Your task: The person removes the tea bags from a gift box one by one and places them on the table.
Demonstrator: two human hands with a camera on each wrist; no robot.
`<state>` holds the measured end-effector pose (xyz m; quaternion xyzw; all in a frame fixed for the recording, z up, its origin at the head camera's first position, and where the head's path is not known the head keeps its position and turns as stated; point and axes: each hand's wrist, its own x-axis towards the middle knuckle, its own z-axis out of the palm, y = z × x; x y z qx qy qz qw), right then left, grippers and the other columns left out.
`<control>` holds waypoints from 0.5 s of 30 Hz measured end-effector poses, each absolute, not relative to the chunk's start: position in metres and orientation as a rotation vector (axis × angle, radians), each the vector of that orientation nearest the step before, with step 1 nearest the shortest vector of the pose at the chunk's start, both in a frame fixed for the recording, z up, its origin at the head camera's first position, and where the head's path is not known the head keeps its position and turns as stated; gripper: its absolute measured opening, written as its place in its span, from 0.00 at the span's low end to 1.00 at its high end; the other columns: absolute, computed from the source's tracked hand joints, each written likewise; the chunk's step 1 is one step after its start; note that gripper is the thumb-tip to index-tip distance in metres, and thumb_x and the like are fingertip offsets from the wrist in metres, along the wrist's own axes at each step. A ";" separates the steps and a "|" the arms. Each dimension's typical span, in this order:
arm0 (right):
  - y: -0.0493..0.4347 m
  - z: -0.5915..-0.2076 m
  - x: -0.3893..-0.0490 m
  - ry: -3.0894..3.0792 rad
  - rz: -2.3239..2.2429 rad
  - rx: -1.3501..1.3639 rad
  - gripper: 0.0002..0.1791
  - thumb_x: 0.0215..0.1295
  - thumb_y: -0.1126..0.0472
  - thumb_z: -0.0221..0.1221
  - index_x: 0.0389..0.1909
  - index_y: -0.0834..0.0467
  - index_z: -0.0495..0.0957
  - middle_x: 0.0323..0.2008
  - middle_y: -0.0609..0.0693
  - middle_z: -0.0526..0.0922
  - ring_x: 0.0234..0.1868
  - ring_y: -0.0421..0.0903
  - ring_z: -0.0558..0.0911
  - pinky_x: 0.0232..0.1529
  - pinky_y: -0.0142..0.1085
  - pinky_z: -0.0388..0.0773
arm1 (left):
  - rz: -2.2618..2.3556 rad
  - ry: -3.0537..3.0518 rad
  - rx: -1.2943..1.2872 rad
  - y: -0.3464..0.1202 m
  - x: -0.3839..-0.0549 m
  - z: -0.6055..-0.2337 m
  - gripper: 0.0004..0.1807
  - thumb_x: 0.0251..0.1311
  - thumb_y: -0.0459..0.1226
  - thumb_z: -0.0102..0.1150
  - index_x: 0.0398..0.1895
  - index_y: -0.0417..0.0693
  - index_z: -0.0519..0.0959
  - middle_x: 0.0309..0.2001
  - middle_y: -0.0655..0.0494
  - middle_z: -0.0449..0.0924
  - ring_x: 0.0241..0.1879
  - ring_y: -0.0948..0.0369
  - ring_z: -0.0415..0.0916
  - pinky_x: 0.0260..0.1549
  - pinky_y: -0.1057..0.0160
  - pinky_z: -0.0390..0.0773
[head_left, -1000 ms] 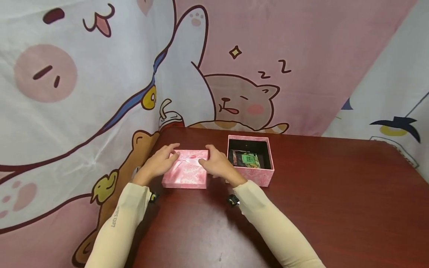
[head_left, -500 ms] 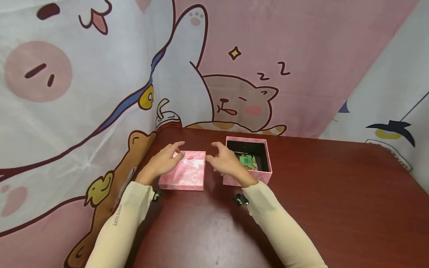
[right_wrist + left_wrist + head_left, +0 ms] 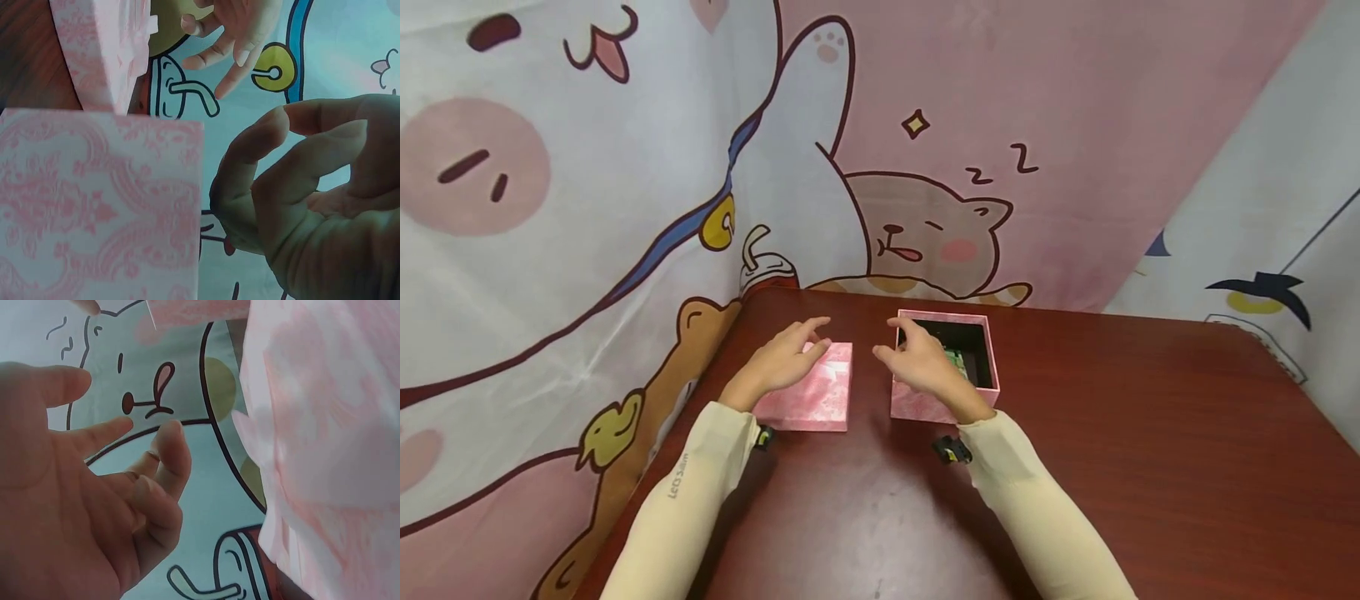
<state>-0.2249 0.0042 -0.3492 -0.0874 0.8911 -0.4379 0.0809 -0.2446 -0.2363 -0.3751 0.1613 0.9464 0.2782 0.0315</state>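
A pink patterned box lid (image 3: 820, 400) with a ribbon bow lies on the table at left. Over its back left part hovers my left hand (image 3: 781, 357), fingers loosely bent and holding nothing; the left wrist view shows the palm beside the lid (image 3: 325, 425). To the right stands the matching pink box (image 3: 917, 406), uncovered, with a black inside and a green-printed packet (image 3: 956, 360) in it. My right hand (image 3: 922, 358) is above the box's left side, covering part of it. In the right wrist view its bent fingers, with nothing in them, are apart from the box wall (image 3: 106, 206).
A dark red-brown wooden table (image 3: 1112, 433) extends to the right and toward me. Cartoon-printed cloth (image 3: 1075, 167) hangs behind the table and along its left side. A small dark device (image 3: 952, 450) sits by the right wrist.
Both hands have come off the lid and shifted right. The right hand now overlaps the uncovered box, hiding more of the packet. The head view has turned slightly.
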 end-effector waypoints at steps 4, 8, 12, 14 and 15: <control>0.013 -0.350 -0.227 2.676 -1.303 -0.253 0.35 0.67 0.49 0.59 0.72 0.55 0.62 0.28 0.54 0.79 0.23 0.45 0.77 0.23 0.37 0.72 | 0.894 2.895 0.510 -0.225 -0.246 -0.374 0.29 0.74 0.53 0.43 0.75 0.58 0.61 0.57 0.47 0.74 0.57 0.50 0.74 0.55 0.40 0.70; 0.022 -0.353 -0.228 2.689 -1.297 -0.270 0.34 0.68 0.50 0.59 0.71 0.57 0.63 0.29 0.54 0.80 0.27 0.45 0.78 0.27 0.37 0.73 | 0.931 2.878 0.527 -0.214 -0.250 -0.374 0.29 0.74 0.53 0.43 0.75 0.57 0.61 0.56 0.47 0.74 0.56 0.49 0.74 0.55 0.43 0.72; 0.031 -0.356 -0.228 2.703 -1.289 -0.287 0.33 0.67 0.51 0.59 0.69 0.59 0.65 0.31 0.53 0.81 0.28 0.44 0.79 0.29 0.37 0.73 | 0.928 2.882 0.556 -0.202 -0.253 -0.374 0.29 0.74 0.52 0.43 0.74 0.56 0.62 0.55 0.47 0.75 0.54 0.51 0.75 0.53 0.45 0.73; 0.036 -0.356 -0.228 2.692 -1.306 -0.290 0.33 0.68 0.53 0.59 0.69 0.60 0.65 0.29 0.55 0.82 0.26 0.45 0.79 0.27 0.37 0.73 | 0.920 2.880 0.573 -0.197 -0.254 -0.374 0.29 0.74 0.52 0.43 0.74 0.56 0.62 0.54 0.47 0.75 0.53 0.51 0.75 0.52 0.45 0.74; 0.038 -0.356 -0.228 2.694 -1.308 -0.292 0.32 0.68 0.53 0.59 0.69 0.61 0.65 0.29 0.55 0.83 0.26 0.44 0.79 0.27 0.37 0.73 | 0.916 2.878 0.583 -0.194 -0.254 -0.373 0.29 0.74 0.52 0.43 0.74 0.55 0.62 0.54 0.47 0.75 0.53 0.51 0.75 0.52 0.46 0.74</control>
